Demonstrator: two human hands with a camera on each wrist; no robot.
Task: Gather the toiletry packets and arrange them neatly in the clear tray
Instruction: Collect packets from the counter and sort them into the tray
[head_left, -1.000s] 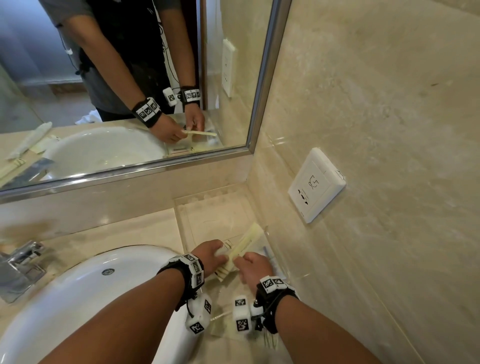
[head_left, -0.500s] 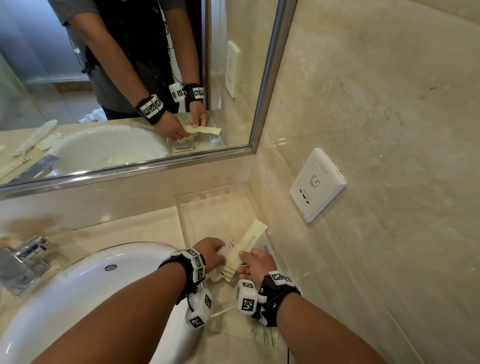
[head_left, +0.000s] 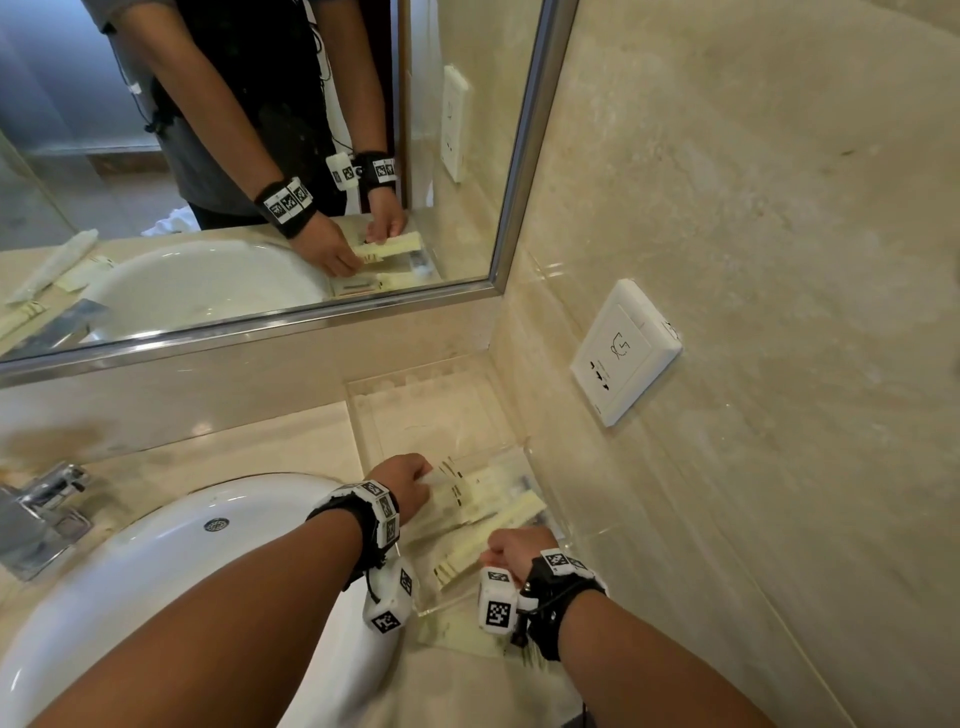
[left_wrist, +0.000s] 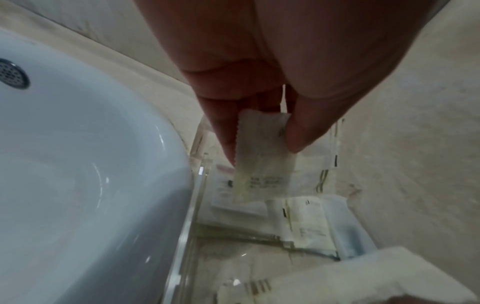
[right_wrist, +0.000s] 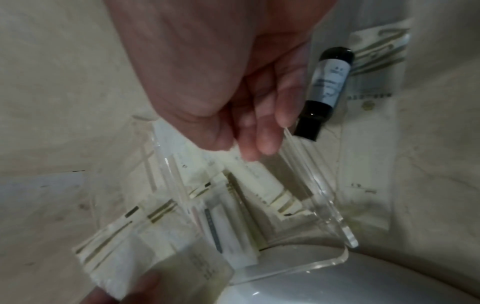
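The clear tray (head_left: 363, 415) sits in the counter corner beside the sink. Several cream packets (head_left: 483, 499) lie in its near half. My left hand (head_left: 410, 480) is at the tray's left wall and pinches a small translucent packet (left_wrist: 262, 160) between thumb and fingers, just above the packets. My right hand (head_left: 506, 548) is at the tray's near end, its fingers (right_wrist: 259, 142) curled on one end of a long cream packet (head_left: 519, 514) that lies slanted across the others, striped end (right_wrist: 283, 203) toward the sink.
The white sink (head_left: 171, 571) borders the tray on the left, with a faucet (head_left: 36, 509) beyond it. A wall with a socket (head_left: 623, 353) stands close on the right. A small dark bottle (right_wrist: 324, 90) and flat packets (right_wrist: 371, 98) lie on the counter outside the tray.
My right hand has brought the long cream packet down from a raised tilt and laid it low across the tray's packets, drawing back toward me. My left hand stays at the tray's left side.
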